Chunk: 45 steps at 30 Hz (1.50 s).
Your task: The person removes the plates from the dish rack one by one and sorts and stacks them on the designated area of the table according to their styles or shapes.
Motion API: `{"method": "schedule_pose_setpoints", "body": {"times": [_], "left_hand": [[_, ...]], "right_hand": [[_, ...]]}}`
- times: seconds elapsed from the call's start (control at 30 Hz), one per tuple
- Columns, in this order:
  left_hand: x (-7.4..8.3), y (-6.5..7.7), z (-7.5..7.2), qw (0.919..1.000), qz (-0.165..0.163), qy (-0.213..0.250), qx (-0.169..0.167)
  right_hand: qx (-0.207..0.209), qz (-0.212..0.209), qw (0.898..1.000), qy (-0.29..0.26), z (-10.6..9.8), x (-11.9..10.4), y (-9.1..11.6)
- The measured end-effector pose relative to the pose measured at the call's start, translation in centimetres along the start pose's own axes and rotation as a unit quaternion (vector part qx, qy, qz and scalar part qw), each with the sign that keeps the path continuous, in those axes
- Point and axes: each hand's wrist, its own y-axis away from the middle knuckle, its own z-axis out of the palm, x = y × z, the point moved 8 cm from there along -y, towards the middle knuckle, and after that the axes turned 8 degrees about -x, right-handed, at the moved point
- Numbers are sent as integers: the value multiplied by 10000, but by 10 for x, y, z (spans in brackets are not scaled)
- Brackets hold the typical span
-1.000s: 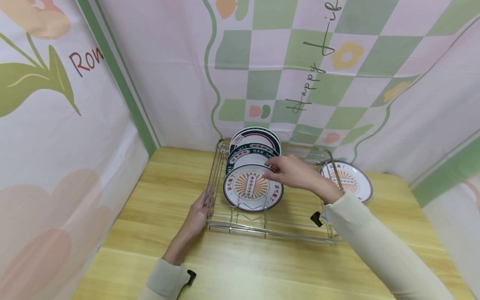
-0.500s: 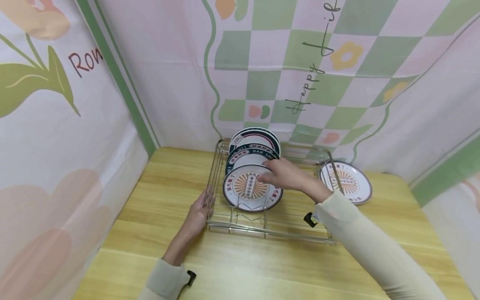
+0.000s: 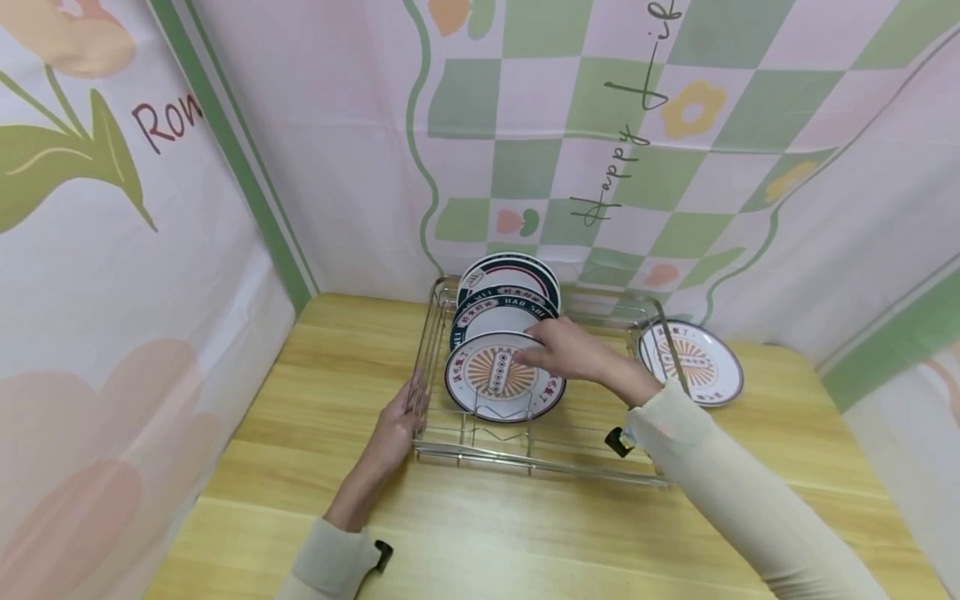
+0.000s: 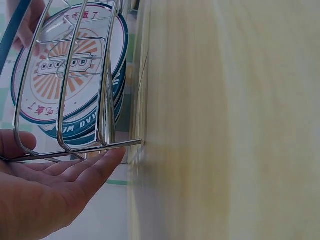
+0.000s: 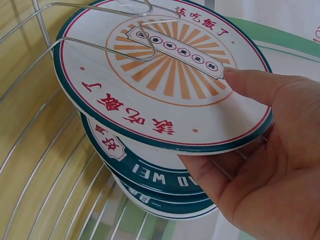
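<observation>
A white plate with an orange sunburst and dark rim [image 3: 487, 392] leans at the front of a row in the wire dish rack [image 3: 592, 477]. My right hand [image 3: 570, 350] pinches its right edge, thumb on the printed face and fingers behind, as the right wrist view shows [image 5: 275, 150]. Behind it stand several green-rimmed plates [image 3: 504, 313], partly covered by the front one. At the rack's left side my left hand [image 3: 396, 429] holds the wire frame; in the left wrist view its thumb and fingers [image 4: 107, 167] lie on either side of the bars.
Another sunburst plate [image 3: 705, 367] lies on the wooden table [image 3: 495, 533] just right of the rack, partly behind its end wires. A patterned cloth wall [image 3: 360, 167] rises close behind the rack. Black clips [image 3: 618, 442] sit at both cuffs.
My right hand has shifted a little left and its thumb has come further onto the front plate's face. That plate's top edge has tipped slightly forward. The left hand stays put.
</observation>
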Motion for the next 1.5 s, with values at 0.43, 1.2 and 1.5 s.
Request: {"method": "schedule_pose_setpoints", "body": {"times": [0.43, 1.2, 1.5], "left_hand": [[-2, 0, -1, 10000, -43, 11, 18], [-1, 0, -1, 10000, 22, 46, 10], [-2, -1, 0, 9999, 26, 152, -28]], "right_hand": [[-263, -238, 9991, -246, 12, -7, 2], [-27, -470, 9986, 222, 15, -11, 6], [144, -739, 9971, 150, 10, -13, 13]]}}
